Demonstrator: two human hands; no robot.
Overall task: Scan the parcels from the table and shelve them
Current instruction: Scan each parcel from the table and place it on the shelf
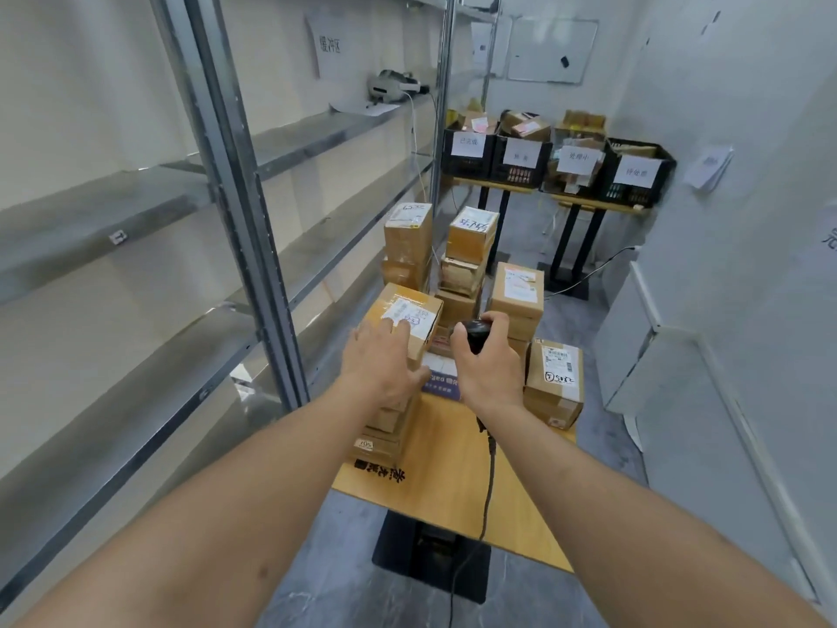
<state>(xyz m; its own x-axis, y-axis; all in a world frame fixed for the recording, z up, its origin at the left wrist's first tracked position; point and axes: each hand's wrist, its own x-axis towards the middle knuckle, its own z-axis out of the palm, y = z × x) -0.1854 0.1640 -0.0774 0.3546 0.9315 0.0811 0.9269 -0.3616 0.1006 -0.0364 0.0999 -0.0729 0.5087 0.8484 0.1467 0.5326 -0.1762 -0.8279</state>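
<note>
Right hand (487, 360) clamps the scanner (476, 332), left hand (385, 360) lies flat on the top parcel (403, 321) at the scanner's 9 o'clock, label facing up, on the table (457, 469).

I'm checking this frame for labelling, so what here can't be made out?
- Head view: most of the scanner is hidden by the right hand gripping it.
- The label text on the top parcel is blurred and part-covered by the left hand.
- The writing on the black crates is too small to read.
- The lower parcels in the stacks are hidden by the nearer ones.
</note>
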